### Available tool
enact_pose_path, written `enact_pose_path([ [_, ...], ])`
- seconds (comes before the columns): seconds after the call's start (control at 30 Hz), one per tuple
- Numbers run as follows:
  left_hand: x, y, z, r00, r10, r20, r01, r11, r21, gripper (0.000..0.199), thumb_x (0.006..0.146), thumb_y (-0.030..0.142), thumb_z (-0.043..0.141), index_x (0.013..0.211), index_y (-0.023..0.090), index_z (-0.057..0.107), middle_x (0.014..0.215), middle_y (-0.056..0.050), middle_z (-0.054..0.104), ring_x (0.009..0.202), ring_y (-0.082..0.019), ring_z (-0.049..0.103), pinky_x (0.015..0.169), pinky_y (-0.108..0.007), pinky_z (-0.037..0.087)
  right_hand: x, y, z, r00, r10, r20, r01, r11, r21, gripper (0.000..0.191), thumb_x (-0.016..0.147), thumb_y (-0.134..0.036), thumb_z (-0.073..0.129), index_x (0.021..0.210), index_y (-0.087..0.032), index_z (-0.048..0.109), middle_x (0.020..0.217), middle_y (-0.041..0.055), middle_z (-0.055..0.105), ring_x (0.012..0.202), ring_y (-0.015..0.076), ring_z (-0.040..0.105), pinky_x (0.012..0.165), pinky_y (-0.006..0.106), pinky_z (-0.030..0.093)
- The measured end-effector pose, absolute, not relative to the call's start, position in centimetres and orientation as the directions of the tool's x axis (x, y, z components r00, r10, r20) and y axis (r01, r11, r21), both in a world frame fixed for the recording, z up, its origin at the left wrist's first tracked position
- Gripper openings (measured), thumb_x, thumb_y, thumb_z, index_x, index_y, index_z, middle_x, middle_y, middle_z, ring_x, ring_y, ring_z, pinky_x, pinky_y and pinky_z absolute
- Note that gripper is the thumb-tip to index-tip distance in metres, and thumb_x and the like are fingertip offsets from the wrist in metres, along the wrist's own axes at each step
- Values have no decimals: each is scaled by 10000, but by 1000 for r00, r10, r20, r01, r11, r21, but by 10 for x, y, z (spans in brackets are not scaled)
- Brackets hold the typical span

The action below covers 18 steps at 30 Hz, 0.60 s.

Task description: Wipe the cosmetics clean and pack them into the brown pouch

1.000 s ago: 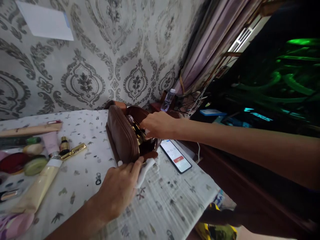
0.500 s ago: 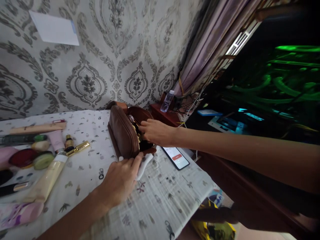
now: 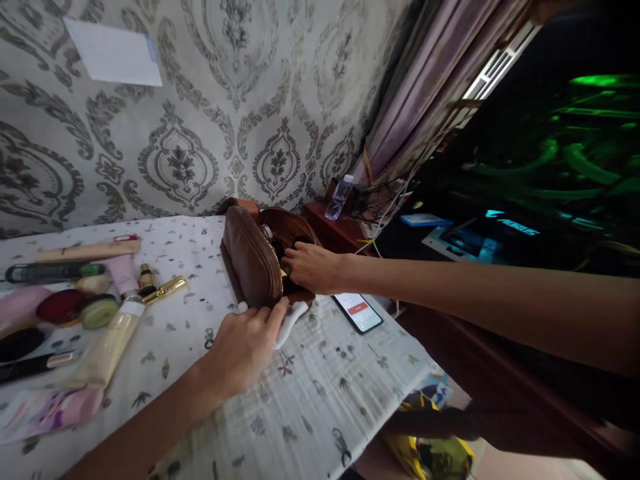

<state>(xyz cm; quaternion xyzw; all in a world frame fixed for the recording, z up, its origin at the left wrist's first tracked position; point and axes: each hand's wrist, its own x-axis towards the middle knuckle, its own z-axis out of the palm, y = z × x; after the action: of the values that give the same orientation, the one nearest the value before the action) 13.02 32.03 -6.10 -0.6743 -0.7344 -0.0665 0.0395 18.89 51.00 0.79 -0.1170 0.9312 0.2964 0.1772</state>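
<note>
A brown leather cosmetic bag (image 3: 253,257) stands unzipped near the wall, its gold zipper edge facing right. My right hand (image 3: 310,267) reaches into its opening with curled fingers; the bag hides the fingertips and whatever they hold. My left hand (image 3: 247,347) is closed around a white cloth (image 3: 290,325), possibly a tissue, against the bag's near end. Left of the bag lie a gold lipstick tube (image 3: 165,290), a small dark bottle (image 3: 147,280), a cream tube (image 3: 113,347) and a green round container (image 3: 99,311).
A phone (image 3: 359,312) with a lit screen lies right of the bag on the patterned cloth (image 3: 310,400). Behind it a clear bottle (image 3: 339,198) stands on a red-brown surface beside cables. A dark computer case (image 3: 550,173) glows green at right.
The view has shifted slightly, so things appear a little further right. My right hand stays in the bag's opening, and my left hand still holds the white cloth by the bag.
</note>
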Motion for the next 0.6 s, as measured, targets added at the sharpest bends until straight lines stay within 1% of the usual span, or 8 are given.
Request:
enact_pose_path([
  [0.07,131,320,-61,-108,986,127,993,101,57,583,875,134,564,1440,172,427,1015,-90,746,843,-249,734,641,-348,583,189,509,7,-911,-113,-396,-318,805,501,317,929,-407,585,895,-136,745,1071,121,688,973,237,546,764,339,331],
  [0.17,131,319,-60,-136,982,131,988,124,96,606,877,192,602,1450,190,406,1025,-92,745,864,-248,733,698,-359,589,193,508,11,-919,-123,-375,-307,820,484,241,932,-289,576,888,-118,740,1042,127,688,978,238,544,769,344,327],
  [0.23,131,319,-58,-147,981,130,985,133,114,588,894,217,591,1449,193,400,1023,-93,745,861,-241,734,714,-351,586,199,509,18,-939,-130,-320,-274,843,462,205,927,-240,572,887,-114,728,1005,127,684,968,237,538,765,344,324],
  [0.3,131,317,-55,-141,983,121,984,125,131,593,909,220,568,1467,194,368,1038,-95,741,876,-241,731,732,-352,580,207,510,27,-967,-123,-225,-213,872,440,199,939,-227,554,879,-120,711,960,120,675,938,228,528,760,339,323],
  [0.37,132,313,-53,-119,987,106,982,102,156,671,891,202,583,1501,199,304,1082,-99,730,915,-252,724,755,-365,575,218,512,36,-991,-94,-97,-126,901,415,247,974,-211,492,853,-126,689,908,108,663,883,209,521,763,331,329],
  [0.47,132,298,-55,-118,990,77,974,100,203,774,836,148,618,1518,239,263,1153,-97,709,973,-262,711,794,-382,567,237,510,44,-993,-36,110,1,947,321,347,1015,-202,390,796,-131,649,814,87,636,790,186,508,769,319,357],
  [0.53,132,282,-60,-143,987,72,965,123,234,771,816,109,606,1503,274,296,1207,-94,689,999,-259,705,821,-386,561,250,502,41,-974,-41,224,11,973,229,383,1027,-224,365,750,-146,618,756,74,616,743,182,498,756,314,376],
  [0.6,132,263,-67,-175,981,80,948,146,281,738,826,102,576,1492,293,323,1261,-87,666,1033,-253,694,851,-383,551,261,488,32,-945,-97,312,-54,988,144,401,1033,-249,359,720,-163,594,720,67,606,724,185,496,741,314,389],
])
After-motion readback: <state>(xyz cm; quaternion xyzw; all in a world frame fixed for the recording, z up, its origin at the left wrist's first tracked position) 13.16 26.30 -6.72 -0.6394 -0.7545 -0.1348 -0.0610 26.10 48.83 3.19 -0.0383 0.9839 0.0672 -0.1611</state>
